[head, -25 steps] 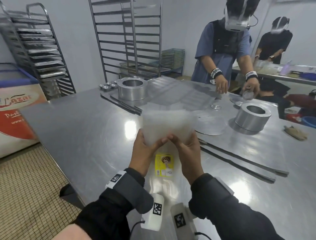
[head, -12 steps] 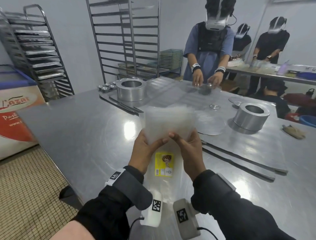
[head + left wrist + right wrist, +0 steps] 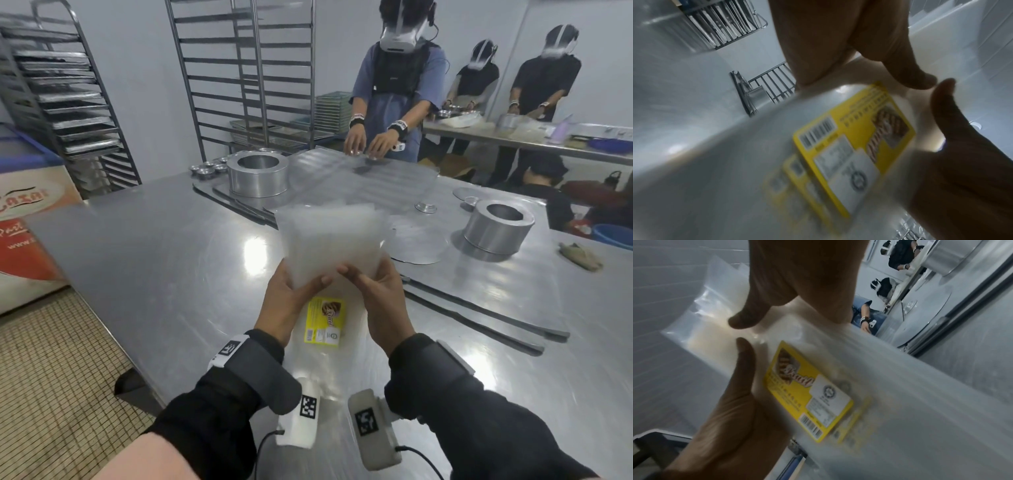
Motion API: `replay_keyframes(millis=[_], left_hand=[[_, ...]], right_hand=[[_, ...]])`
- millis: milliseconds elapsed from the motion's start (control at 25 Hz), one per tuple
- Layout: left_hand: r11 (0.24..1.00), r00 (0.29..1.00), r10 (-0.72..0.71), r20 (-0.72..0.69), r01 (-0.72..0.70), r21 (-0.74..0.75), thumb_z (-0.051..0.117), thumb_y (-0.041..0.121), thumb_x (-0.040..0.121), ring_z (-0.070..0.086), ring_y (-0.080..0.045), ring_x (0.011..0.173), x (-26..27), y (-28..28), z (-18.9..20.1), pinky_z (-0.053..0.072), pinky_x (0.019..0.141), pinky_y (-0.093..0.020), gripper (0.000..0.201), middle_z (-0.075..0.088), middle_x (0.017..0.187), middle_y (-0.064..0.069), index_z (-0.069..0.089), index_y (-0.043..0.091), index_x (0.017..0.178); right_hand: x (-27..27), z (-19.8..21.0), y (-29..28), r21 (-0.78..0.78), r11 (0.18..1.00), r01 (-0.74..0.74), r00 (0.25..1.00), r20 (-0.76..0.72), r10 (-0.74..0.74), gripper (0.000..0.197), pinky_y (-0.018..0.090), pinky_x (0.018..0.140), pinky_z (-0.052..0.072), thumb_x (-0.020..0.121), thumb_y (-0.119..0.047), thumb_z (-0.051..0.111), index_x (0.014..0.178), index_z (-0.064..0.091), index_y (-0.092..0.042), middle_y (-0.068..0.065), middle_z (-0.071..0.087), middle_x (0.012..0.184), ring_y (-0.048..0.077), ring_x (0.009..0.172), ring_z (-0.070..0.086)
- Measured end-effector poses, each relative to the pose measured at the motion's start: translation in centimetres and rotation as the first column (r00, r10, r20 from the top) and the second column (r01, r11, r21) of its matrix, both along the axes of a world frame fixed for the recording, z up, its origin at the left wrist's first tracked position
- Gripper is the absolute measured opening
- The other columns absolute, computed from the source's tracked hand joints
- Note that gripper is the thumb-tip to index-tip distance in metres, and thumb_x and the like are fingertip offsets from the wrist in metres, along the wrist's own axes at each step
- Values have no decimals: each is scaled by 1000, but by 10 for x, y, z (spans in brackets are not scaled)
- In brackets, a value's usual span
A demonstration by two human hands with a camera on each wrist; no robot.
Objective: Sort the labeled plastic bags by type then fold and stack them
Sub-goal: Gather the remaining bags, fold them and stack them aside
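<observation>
Item: stack of bags (image 3: 330,243), raised above the table (image 3: 164,246), pinched between my left hand (image 3: 284,301) and right hand (image 3: 383,301), thumbs in front. Advice: square edges, keep yellow label (image 3: 324,322) aligned before folding.

Stack of clear bags (image 3: 329,243) in left hand (image 3: 291,301) and right hand (image 3: 380,301), above steel table (image 3: 154,246).

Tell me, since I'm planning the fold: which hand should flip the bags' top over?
Probably right: both hands grip the bags low down, evenly placed; neither has a clear edge.
</observation>
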State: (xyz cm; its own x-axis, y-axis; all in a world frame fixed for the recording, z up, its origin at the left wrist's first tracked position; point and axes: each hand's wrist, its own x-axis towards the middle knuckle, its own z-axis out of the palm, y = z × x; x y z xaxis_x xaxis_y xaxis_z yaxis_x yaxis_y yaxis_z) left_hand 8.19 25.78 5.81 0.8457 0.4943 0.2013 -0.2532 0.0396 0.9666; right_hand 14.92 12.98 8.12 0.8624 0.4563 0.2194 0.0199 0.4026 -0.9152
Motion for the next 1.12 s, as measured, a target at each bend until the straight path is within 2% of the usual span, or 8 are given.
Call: replay_keyframes(millis=[200, 360, 440, 560, 640, 680, 880, 1120], left_hand=[[994, 997, -69, -27, 71, 87, 83, 35, 47, 58, -23, 114, -2, 6, 1, 53, 91, -40, 103, 56, 123, -11, 34, 10, 134], [986, 998, -68, 4, 67, 151, 88, 34, 51, 61, -24, 110, 5, 8, 9, 54, 88, -44, 94, 60, 120, -12, 43, 10, 130], [988, 998, -63, 20, 59, 142, 85, 34, 54, 63, -24, 106, 3, 2, 13, 55, 86, -42, 86, 64, 117, -11, 48, 10, 127], [995, 997, -70, 14, 69, 70, 83, 34, 53, 66, -24, 101, -1, -2, 10, 57, 80, -37, 82, 66, 113, -10, 50, 11, 125], [996, 997, -71, 20, 70, 58, 84, 34, 53, 66, -25, 99, -3, -2, 9, 56, 76, -34, 80, 67, 109, -11, 52, 8, 122], [995, 997, -72, 13, 71, 75, 85, 36, 54, 66, -25, 101, -2, -1, 8, 55, 79, -35, 78, 68, 109, -11, 54, 8, 120], [989, 999, -53, -10, 53, 140, 82, 47, 56, 63, -25, 105, -1, -1, 4, 50, 93, -46, 70, 67, 111, -10, 61, 13, 113], [994, 997, -73, -11, 74, 86, 80, 42, 56, 66, -23, 99, -3, -5, 3, 54, 75, -29, 73, 68, 107, -9, 55, 13, 118]], right_hand=[[6, 0, -14, -85, 994, -74, 995, 53, 79, 94, 27, 82, 53, 52, -15, 82, 129, 29, -18, 16, 55, 123, 24, 108, 61], [10, 21, -18, -96, 995, -30, 976, 213, 50, 113, 29, 95, 51, 53, -3, 85, 137, 14, -29, 4, 43, 130, 11, 111, 56], [9, 38, -20, -131, 987, 97, 933, 357, -44, 117, 23, 100, 45, 50, -17, 90, 138, 14, -29, 4, 33, 138, 11, 120, 46], [5, 59, -27, -198, 868, 455, 605, 784, -139, 106, 29, 113, 27, 56, -70, 69, 140, 21, -28, 6, 22, 151, 22, 139, 26], [-3, 80, -23, -262, 730, 631, 338, 940, 45, 102, 46, 116, 16, 63, -82, 48, 143, 28, -20, 7, 22, 154, 24, 143, 19], [-11, 91, -18, -322, 666, 672, 286, 943, 168, 105, 51, 116, 11, 64, -84, 42, 144, 28, -19, 5, 20, 156, 24, 144, 15], [-18, 106, 7, -574, 376, 728, 328, 773, 543, 105, 55, 116, 0, 69, -84, 41, 147, 20, -18, 2, 27, 153, 23, 141, 22], [-15, 113, 5, -608, 374, 700, 370, 757, 538, 85, 51, 114, 7, 76, -81, 32, 136, 40, -22, -2, 44, 141, 19, 132, 35]])
